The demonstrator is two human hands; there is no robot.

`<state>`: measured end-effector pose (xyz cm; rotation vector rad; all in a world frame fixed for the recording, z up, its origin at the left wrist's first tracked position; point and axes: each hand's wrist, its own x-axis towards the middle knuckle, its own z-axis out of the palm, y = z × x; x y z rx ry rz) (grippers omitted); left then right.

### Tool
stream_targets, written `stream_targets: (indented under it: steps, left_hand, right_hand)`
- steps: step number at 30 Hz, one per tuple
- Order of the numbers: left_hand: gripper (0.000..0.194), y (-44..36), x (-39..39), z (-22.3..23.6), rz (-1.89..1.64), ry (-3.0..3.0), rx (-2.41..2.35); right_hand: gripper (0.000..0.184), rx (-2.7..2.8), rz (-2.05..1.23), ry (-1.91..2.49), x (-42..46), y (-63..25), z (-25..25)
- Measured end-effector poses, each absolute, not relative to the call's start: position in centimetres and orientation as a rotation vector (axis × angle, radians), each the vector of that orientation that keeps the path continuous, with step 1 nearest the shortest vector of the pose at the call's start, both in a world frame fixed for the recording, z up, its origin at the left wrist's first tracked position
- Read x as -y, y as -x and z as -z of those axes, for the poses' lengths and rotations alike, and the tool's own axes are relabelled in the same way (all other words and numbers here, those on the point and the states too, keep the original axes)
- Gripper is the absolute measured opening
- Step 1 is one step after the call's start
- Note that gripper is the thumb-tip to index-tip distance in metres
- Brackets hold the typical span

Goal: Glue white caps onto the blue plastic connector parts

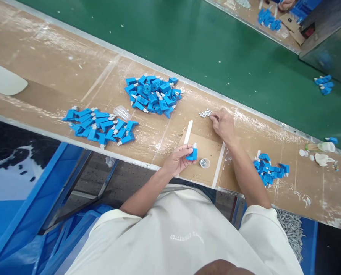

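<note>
Between the thumb and fingers of my left hand is a blue plastic part with a white tip, held upright near the table's front edge. My right hand reaches farther out, its fingertips pinched at the edge of a small pile of pale grey pieces. Whatever is between those fingertips is too small to make out. Just right of my left hand stands a small clear cup with something dark inside. A cardboard sheet lies under the cup and my left hand.
Two heaps of blue parts lie to the left, one far heap and one near heap, with a clear plastic cup between them. A smaller heap sits beyond my right forearm. A bottle lies at far right. Another person's hand shows across the green floor.
</note>
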<state>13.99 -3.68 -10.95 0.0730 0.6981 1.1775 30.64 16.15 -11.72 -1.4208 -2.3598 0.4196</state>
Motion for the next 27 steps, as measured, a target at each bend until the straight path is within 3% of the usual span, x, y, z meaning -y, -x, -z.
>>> stream_targets:
  steps: [10, 13, 17, 19, 27]
  left_hand:
    - [0.032, -14.0, 3.7, 11.2, -1.184, -0.085, -0.699]
    - [0.033, -14.0, 3.8, 11.2, -1.196, -0.107, -0.7]
    - [0.04, -14.2, 3.8, 11.0, -1.206, -0.168, -0.685]
    - [0.043, -14.4, 3.9, 10.7, -1.209, -0.191, -0.682]
    - [0.05, -15.4, 4.4, 8.5, -1.18, -0.321, -0.691]
  right_hand:
    - [0.014, 2.619, -0.346, 1.497, -16.9, -29.3, 9.8]
    - [0.018, 2.426, -0.639, 1.47, -15.7, -30.1, 8.4]
    - [0.032, 1.784, -1.459, 1.278, -11.3, -32.1, 6.7]
    - [0.041, 1.509, -1.692, 1.171, -8.3, -32.9, 6.0]
    - [0.039, 1.142, -1.785, 1.123, -0.8, -32.5, 4.3]
